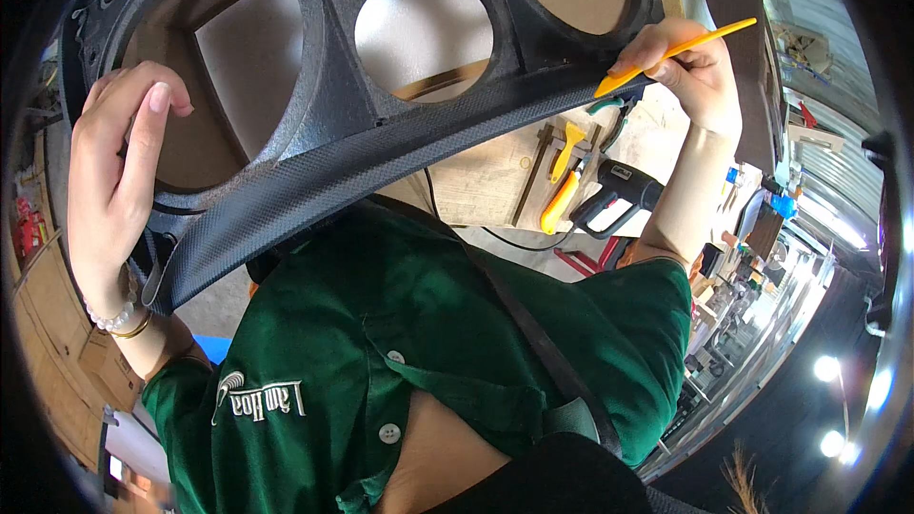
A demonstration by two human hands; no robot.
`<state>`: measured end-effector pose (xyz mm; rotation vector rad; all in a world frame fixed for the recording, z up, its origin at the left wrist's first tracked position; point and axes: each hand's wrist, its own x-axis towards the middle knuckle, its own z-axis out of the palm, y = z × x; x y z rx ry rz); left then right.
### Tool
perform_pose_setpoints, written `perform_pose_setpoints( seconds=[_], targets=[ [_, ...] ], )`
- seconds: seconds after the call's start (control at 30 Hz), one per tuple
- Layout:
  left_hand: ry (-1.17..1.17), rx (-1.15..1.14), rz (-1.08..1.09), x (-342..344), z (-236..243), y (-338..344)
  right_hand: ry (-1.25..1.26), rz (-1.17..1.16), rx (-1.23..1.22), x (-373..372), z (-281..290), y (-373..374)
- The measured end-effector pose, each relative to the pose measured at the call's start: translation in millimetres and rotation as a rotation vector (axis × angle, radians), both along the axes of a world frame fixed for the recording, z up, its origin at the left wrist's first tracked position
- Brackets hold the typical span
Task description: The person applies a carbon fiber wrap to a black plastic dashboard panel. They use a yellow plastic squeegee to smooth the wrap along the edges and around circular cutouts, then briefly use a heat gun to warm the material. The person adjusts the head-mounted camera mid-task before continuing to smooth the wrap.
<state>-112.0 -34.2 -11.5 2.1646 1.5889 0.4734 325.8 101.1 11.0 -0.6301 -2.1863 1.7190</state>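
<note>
A large black panel point(341, 33) with several round cut-outs lies in front of me. Along its near edge hangs a loose strip of black textured covering point(314, 192), its left end drooping beside my left wrist. My left hand point(124, 148) is over the left rim of the big left cut-out, its fingers curled and the thumb close against them; whatever they grip is hidden. At the panel's right near corner, my right hand point(693, 71) holds a slim yellow-orange pointed tool point(709, 36), like a pry stick. Its tip touches or nearly touches the covering's edge.
On the wooden bench point(486, 176) lie a yellow scraper point(568, 150), an orange-handled cutter point(562, 202), pliers point(619, 124) and a black heat gun point(624, 192) with its cord. Cardboard boxes point(107, 366) stand at the left. Cluttered workbenches are at the right.
</note>
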Motion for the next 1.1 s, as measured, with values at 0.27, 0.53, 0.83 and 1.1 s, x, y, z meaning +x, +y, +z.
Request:
perform_pose_setpoints(
  seconds=[0.27, 0.53, 0.83, 1.1],
  targets=[
    [0.018, 0.010, 0.011, -0.7, -1.1, 0.0, -0.003, 0.098, 0.191, -32.6, 0.7, -8.7],
    [0.062, 0.029, 0.013, 1.0, -1.0, -0.9, 0.050, 0.036, 0.158, -64.1, -7.2, -29.1],
    [0.045, 0.008, -0.006, 3.6, 1.4, -0.2, -0.241, 0.015, 0.178, 16.8, 19.8, 13.7],
    [0.064, -0.004, 0.001, 4.2, 1.3, 1.6, -0.214, 0.294, 0.326, -44.1, 16.5, 14.6]
  ],
)
